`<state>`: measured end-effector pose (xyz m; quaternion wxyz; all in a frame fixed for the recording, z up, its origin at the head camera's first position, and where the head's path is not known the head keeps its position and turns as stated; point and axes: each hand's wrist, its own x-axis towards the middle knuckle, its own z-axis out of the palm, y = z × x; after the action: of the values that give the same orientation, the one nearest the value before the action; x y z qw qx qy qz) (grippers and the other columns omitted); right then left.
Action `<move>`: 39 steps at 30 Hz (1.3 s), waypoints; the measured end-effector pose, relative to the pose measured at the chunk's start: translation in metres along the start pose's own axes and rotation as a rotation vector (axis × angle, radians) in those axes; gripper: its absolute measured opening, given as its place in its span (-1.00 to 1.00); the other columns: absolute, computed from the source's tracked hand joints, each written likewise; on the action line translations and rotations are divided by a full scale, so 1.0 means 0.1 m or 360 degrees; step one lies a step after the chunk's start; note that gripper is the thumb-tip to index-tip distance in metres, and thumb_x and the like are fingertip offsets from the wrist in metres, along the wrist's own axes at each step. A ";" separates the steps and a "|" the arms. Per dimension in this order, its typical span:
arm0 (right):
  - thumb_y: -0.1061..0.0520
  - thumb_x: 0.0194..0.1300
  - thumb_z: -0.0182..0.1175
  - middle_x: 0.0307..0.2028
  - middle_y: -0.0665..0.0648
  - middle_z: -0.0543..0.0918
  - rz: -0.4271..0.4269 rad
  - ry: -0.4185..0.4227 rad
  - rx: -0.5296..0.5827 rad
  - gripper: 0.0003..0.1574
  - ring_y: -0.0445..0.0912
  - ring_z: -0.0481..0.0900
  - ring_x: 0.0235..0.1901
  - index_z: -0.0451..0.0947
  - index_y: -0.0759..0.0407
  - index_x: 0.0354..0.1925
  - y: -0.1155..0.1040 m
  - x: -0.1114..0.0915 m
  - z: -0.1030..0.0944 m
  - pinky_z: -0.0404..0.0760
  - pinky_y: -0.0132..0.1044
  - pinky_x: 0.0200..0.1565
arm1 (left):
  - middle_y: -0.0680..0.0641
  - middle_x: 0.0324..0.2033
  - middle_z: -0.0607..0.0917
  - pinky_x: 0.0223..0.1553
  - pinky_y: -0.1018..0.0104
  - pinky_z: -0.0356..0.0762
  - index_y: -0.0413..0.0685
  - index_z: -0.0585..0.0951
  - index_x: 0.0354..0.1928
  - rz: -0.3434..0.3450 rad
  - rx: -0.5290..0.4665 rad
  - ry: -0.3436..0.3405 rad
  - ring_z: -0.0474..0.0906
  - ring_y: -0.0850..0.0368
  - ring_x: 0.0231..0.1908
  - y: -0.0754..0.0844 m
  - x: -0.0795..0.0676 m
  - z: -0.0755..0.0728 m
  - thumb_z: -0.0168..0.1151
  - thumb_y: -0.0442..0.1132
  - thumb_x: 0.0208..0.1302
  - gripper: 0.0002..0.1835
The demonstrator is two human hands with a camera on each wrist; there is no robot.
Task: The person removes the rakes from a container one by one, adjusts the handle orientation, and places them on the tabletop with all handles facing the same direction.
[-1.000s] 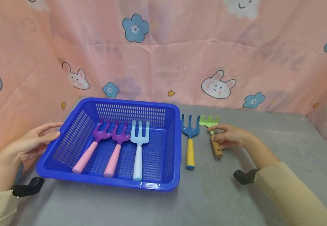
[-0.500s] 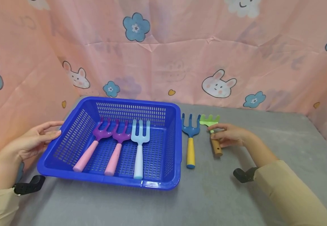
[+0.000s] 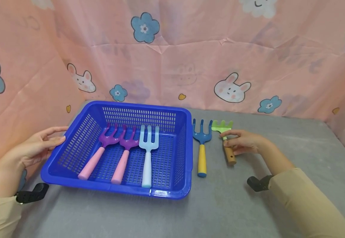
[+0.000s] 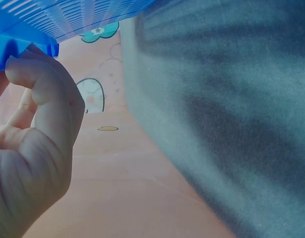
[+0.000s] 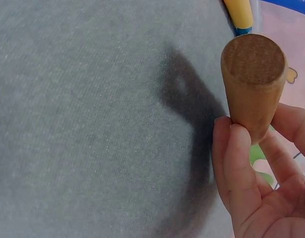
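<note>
A person's right hand [image 3: 243, 143] pinched a small hand rake [image 3: 229, 155] by its handle, near the back edge of the grey tabletop [image 3: 220, 205], right of centre. The rake had a light green head with short, blunt prongs, a pale green neck and a rounded brown wooden handle, with a little hole near its flat, round end. Just beside it lay a blue fork [image 3: 201, 158] with a yellow handle; I couldn't tell whether their heads touched. The left hand [image 3: 38, 148] gripped the left rim of a blue slatted basket [image 3: 112, 187], where two purple forks [image 3: 120, 165] with pink handles and one pale blue fork [image 3: 147, 162] rested.
</note>
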<state>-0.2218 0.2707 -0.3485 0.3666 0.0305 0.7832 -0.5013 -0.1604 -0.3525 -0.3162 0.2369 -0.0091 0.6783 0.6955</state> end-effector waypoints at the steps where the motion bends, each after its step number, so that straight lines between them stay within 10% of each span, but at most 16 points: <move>1: 0.14 0.26 0.21 -0.16 0.19 0.34 -0.0001 0.0001 -0.0007 -0.23 -0.12 0.41 -0.36 0.13 0.23 0.34 0.00 0.00 0.00 0.58 -0.37 -0.37 | -0.05 -0.26 0.71 -0.34 0.12 0.65 0.32 0.51 -0.02 0.0002 -0.0003 -0.0004 0.68 0.02 -0.31 0.00 0.00 0.00 -0.03 -0.34 0.40 -0.68; 24: 0.25 0.22 0.22 -0.38 0.07 0.56 0.0021 -0.0013 0.0071 -0.23 -0.18 0.50 -0.54 0.17 0.30 0.33 0.00 -0.01 0.00 0.62 -0.37 -0.35 | -0.04 -0.27 0.70 -0.35 0.17 0.66 0.32 0.49 -0.03 -0.0001 -0.0032 0.0026 0.67 0.04 -0.32 0.02 -0.02 0.02 -0.05 -0.36 0.41 -0.68; 39: 0.15 0.26 0.19 -0.18 0.09 0.60 -0.0056 0.0084 -0.0102 -0.28 -0.04 0.50 -0.27 0.19 0.30 0.31 -0.10 -0.02 -0.06 0.60 -0.27 -0.22 | -0.05 -0.26 0.70 -0.32 0.13 0.65 0.26 0.45 0.00 -0.0024 -0.0017 0.0076 0.67 0.03 -0.30 0.01 0.01 0.01 -0.01 -0.34 0.39 -0.71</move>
<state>-0.2273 0.2711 -0.3381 0.3377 0.0180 0.8087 -0.4813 -0.1610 -0.3511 -0.3153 0.2259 -0.0323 0.6799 0.6969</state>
